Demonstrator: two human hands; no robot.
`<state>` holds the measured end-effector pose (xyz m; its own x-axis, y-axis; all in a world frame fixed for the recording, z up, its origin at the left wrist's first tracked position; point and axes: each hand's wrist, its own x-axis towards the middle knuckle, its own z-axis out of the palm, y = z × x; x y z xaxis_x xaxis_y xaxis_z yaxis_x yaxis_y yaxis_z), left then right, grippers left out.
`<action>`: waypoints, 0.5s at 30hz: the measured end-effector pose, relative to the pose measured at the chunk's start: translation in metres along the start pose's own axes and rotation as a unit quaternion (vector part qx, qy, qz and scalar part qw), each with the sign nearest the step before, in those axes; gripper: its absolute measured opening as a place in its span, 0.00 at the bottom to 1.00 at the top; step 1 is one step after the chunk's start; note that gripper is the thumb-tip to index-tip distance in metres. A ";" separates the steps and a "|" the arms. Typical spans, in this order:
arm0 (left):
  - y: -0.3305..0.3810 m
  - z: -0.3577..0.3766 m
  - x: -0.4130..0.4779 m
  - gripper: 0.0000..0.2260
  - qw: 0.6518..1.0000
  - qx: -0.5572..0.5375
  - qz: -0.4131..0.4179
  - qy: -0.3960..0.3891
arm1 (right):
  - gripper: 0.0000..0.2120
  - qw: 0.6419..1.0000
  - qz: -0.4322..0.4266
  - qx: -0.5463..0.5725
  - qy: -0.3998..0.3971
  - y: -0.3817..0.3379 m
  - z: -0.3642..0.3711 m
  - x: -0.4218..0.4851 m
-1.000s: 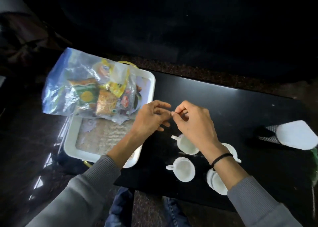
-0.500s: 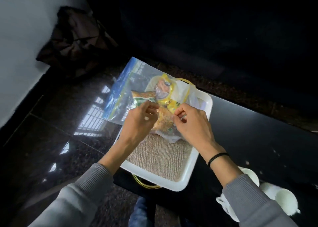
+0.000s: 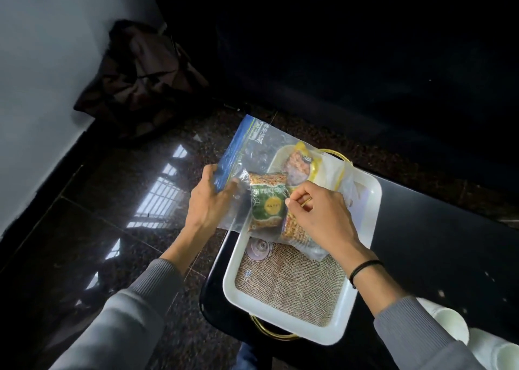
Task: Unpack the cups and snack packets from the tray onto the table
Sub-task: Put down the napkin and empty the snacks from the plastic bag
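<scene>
snack bag being opened over the tray

l hand (image 3: 207, 201) grips the blue zip edge of the clear bag (image 3: 252, 150), which overhangs the tray's (image 3: 233, 274) far-left rim. r hand (image 3: 320, 218) pinches the bag film next to the green packet (image 3: 266, 204) inside. packets all in the bag, over the tray's far half. cups (image 3: 449, 324) sit on the bench (image 3: 435, 229) off the tray's near-right corner. step, i'd say: opening the bag. next needs the seal pulled apart, then packets out onto bench.
</scene>
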<state>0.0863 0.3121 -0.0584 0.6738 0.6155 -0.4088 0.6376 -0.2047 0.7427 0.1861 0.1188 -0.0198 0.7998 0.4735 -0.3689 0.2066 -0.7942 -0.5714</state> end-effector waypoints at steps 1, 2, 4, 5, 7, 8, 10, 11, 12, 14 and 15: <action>-0.002 -0.001 0.002 0.17 1.000 -0.012 0.011 -0.004 | 0.05 1.000 0.002 0.000 0.001 0.000 0.001 0.000; -0.005 -0.002 0.004 0.13 1.000 -0.021 0.015 -0.008 | 0.05 1.000 0.004 0.000 0.002 0.000 0.002 -0.001; -0.011 -0.005 0.006 0.07 0.998 -0.055 0.000 -0.033 | 0.05 1.000 0.010 -0.001 0.003 -0.001 0.003 -0.003; -0.013 -0.006 0.006 0.08 0.996 -0.071 -0.010 -0.047 | 0.05 1.000 0.012 0.001 0.002 -0.001 0.004 -0.004; -0.015 -0.007 0.005 0.11 0.995 -0.075 -0.019 -0.062 | 0.04 1.000 0.014 0.006 0.000 -0.001 0.003 -0.006; -0.014 -0.006 0.003 0.13 0.996 -0.069 -0.013 -0.060 | 0.05 1.000 0.013 0.007 0.000 -0.002 0.003 -0.008; -0.006 -0.003 -0.004 0.14 0.997 -0.063 0.004 -0.042 | 0.05 1.000 0.008 0.009 0.004 -0.004 -0.001 -0.012; -0.001 -0.001 -0.008 0.13 0.997 -0.066 0.011 -0.035 | 0.05 1.000 0.006 0.013 0.004 -0.006 -0.003 -0.014; 0.006 -0.001 -0.014 0.10 0.996 -0.076 0.018 -0.031 | 0.06 1.000 0.005 0.016 0.004 -0.008 -0.006 -0.016; 0.022 -0.002 -0.030 0.07 0.993 -0.106 0.030 -0.041 | 0.07 1.000 0.002 0.024 0.002 -0.015 -0.013 -0.021; 0.030 -0.002 -0.039 0.07 0.992 -0.110 0.038 -0.050 | 0.08 1.000 -0.002 0.029 0.000 -0.018 -0.017 -0.024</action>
<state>0.0789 0.2836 -0.0190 0.7573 0.5244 -0.3892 0.4938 -0.0698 0.8668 0.1727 0.1152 0.0125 0.7995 0.4763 -0.3660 0.1771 -0.7692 -0.6140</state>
